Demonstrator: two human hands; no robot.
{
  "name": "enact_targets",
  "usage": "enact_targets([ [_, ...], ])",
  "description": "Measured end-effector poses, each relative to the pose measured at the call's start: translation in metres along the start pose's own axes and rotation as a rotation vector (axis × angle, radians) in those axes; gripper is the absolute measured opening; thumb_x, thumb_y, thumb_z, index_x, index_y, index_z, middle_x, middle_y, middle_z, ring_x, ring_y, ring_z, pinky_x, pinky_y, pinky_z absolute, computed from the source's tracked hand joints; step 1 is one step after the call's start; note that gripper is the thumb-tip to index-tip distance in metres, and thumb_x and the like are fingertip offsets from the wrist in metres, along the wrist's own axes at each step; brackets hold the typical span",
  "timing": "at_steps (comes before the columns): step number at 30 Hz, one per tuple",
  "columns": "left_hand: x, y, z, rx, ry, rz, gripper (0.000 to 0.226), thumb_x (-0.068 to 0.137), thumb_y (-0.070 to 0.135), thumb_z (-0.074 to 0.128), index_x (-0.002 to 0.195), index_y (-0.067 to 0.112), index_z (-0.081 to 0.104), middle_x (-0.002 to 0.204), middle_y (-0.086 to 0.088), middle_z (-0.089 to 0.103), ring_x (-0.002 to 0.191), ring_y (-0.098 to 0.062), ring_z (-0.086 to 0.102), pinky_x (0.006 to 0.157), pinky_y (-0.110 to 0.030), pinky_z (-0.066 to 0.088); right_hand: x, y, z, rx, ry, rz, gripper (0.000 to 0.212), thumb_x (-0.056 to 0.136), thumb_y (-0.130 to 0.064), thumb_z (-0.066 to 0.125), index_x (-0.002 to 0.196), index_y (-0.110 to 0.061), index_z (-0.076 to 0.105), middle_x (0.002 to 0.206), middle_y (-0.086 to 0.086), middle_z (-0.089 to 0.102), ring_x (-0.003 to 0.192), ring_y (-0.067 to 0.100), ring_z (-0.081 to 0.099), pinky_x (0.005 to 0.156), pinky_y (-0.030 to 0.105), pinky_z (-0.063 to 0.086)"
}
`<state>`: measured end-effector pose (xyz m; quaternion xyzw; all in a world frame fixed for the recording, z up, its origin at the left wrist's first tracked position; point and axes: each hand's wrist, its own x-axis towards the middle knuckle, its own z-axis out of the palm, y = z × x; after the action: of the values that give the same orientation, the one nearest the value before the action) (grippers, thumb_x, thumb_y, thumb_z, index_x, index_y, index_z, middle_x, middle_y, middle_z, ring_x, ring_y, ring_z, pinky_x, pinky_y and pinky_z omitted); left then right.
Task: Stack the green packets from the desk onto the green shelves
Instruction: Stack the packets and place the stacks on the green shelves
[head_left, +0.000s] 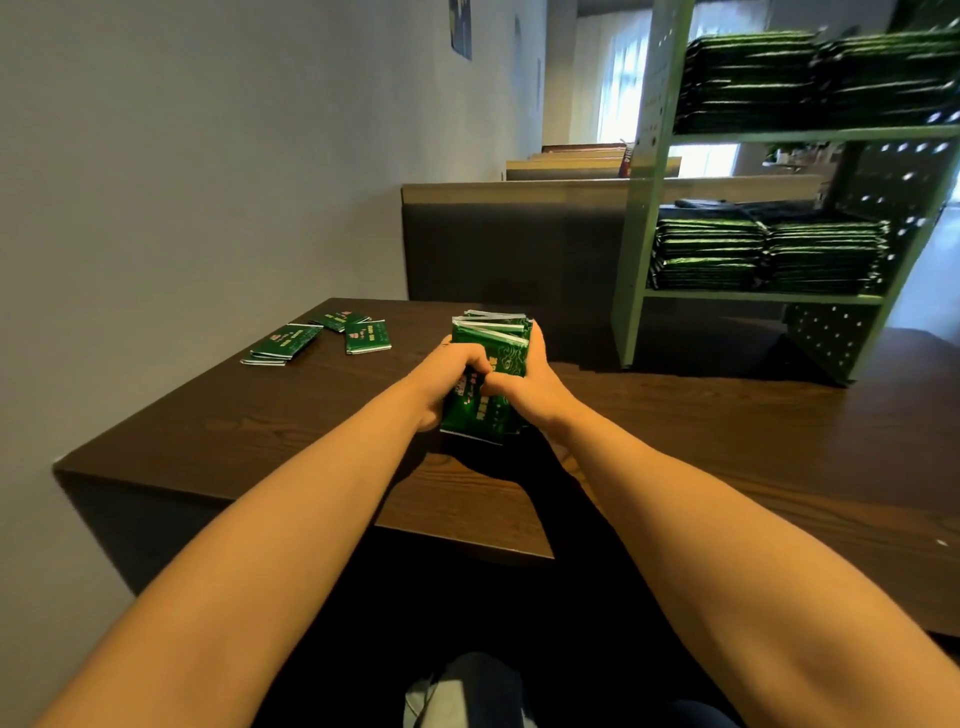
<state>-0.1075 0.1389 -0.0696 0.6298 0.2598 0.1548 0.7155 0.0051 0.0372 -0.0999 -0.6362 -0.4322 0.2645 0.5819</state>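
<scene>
Where the bundle is: a thick bundle of green packets (487, 332) stands on end near the middle of the dark wooden surface (260, 431); whether its lower edge touches the wood cannot be told.
Left hand: the left hand (448, 378) grips the bundle's left side, fingers (470, 364) curled onto its front face.
Right hand: the right hand (535, 385) clamps the right side, thumb folded across the front, meeting the left fingers.
Loose packets: a few loose packets (322, 338) lie flat at the far left of the surface, well apart from the bundle.
Green shelves: the green shelves (763, 298) stand at the far right of the surface.
Upper shelf: two upper stacks (810, 83) side by side, blurred.
Lower shelf: two lower stacks (769, 254) side by side.
Behind: a dark partition (498, 249) beyond the surface.
</scene>
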Motion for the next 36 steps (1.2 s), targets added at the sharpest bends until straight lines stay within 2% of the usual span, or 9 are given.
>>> enact_targets([
  [2, 0.0, -0.012, -0.005, -0.064, 0.008, 0.055, 0.072, 0.059, 0.01, 0.058, 0.131, 0.008, 0.053, 0.097, -0.009, 0.068, 0.081, -0.023, 0.068, 0.064, -0.034, 0.055, 0.0, 0.004, 0.007, -0.015, -0.006, 0.003, 0.103, 0.084, 0.001, 0.071, 0.157, -0.02, 0.003, 0.143, 0.006, 0.047, 0.131, 0.022, 0.053, 0.107, 0.045, 0.05],
  [8, 0.002, -0.041, -0.006, -0.187, 0.07, 0.099, 0.035, 0.082, 0.008, 0.05, 0.113, 0.006, 0.068, 0.091, -0.008, 0.07, 0.078, -0.024, 0.065, 0.066, -0.031, 0.053, 0.005, 0.02, 0.021, 0.009, -0.058, 0.048, 0.136, 0.058, -0.02, 0.077, 0.16, -0.028, -0.012, 0.152, 0.009, 0.046, 0.137, 0.025, 0.052, 0.114, 0.054, 0.045],
  [13, 0.007, -0.04, -0.006, -0.186, 0.078, 0.093, 0.033, 0.085, 0.012, 0.05, 0.112, 0.009, 0.07, 0.095, -0.01, 0.071, 0.081, -0.026, 0.067, 0.076, -0.037, 0.053, 0.008, 0.015, 0.019, -0.066, -0.01, 0.057, 0.097, 0.066, -0.006, 0.073, 0.149, -0.015, 0.024, 0.142, 0.008, 0.051, 0.134, 0.024, 0.052, 0.112, 0.044, 0.045],
  [17, 0.009, -0.026, -0.015, -0.214, 0.059, 0.089, 0.029, 0.088, 0.019, 0.046, 0.099, 0.008, 0.071, 0.086, -0.01, 0.069, 0.074, -0.026, 0.065, 0.075, -0.037, 0.051, 0.039, 0.023, 0.022, -0.105, 0.024, 0.052, 0.086, 0.053, -0.027, 0.082, 0.132, -0.021, 0.051, 0.132, 0.005, 0.061, 0.123, 0.02, 0.062, 0.101, 0.043, 0.055],
  [20, 0.014, -0.014, -0.03, -0.19, 0.065, 0.095, 0.033, 0.089, 0.025, 0.042, 0.096, 0.007, 0.069, 0.082, -0.01, 0.067, 0.072, -0.026, 0.063, 0.073, -0.037, 0.051, 0.073, 0.041, 0.025, -0.06, 0.016, 0.066, 0.092, 0.049, -0.035, 0.087, 0.133, -0.017, 0.053, 0.127, 0.007, 0.065, 0.116, 0.022, 0.068, 0.094, 0.045, 0.06],
  [24, 0.021, 0.0, -0.048, -0.138, 0.073, 0.077, 0.035, 0.093, 0.028, 0.04, 0.091, 0.009, 0.07, 0.077, -0.009, 0.068, 0.068, -0.024, 0.063, 0.072, -0.035, 0.052, 0.061, 0.001, 0.046, 0.074, 0.017, 0.11, 0.078, 0.067, -0.019, 0.083, 0.133, -0.004, 0.046, 0.122, 0.011, 0.064, 0.109, 0.023, 0.07, 0.09, 0.038, 0.059],
  [28, 0.04, 0.003, -0.074, -0.059, 0.188, 0.098, 0.039, 0.094, 0.038, 0.043, 0.106, 0.012, 0.07, 0.097, -0.012, 0.073, 0.083, -0.024, 0.07, 0.078, -0.035, 0.055, 0.095, 0.012, 0.06, 0.223, 0.084, 0.153, 0.087, 0.049, -0.03, 0.082, 0.127, -0.001, 0.058, 0.12, 0.017, 0.07, 0.101, 0.028, 0.075, 0.084, 0.042, 0.063],
  [32, 0.077, -0.005, -0.108, 0.393, 0.634, 0.109, 0.038, 0.098, 0.037, 0.044, 0.125, 0.015, 0.059, 0.122, -0.005, 0.059, 0.111, -0.026, 0.055, 0.092, -0.036, 0.043, 0.131, 0.023, 0.066, 0.275, 0.163, 0.193, 0.087, 0.046, -0.036, 0.084, 0.126, -0.007, 0.062, 0.12, 0.015, 0.071, 0.096, 0.026, 0.077, 0.086, 0.046, 0.064],
  [36, 0.112, -0.023, -0.148, 0.846, 0.69, 0.042, 0.047, 0.1, 0.041, 0.048, 0.143, 0.025, 0.044, 0.144, -0.015, 0.045, 0.132, -0.038, 0.04, 0.11, -0.048, 0.033, 0.162, 0.039, 0.069, 0.303, 0.176, 0.31, 0.099, 0.043, -0.047, 0.085, 0.131, -0.011, 0.058, 0.117, 0.011, 0.073, 0.096, 0.028, 0.076, 0.092, 0.049, 0.061],
])
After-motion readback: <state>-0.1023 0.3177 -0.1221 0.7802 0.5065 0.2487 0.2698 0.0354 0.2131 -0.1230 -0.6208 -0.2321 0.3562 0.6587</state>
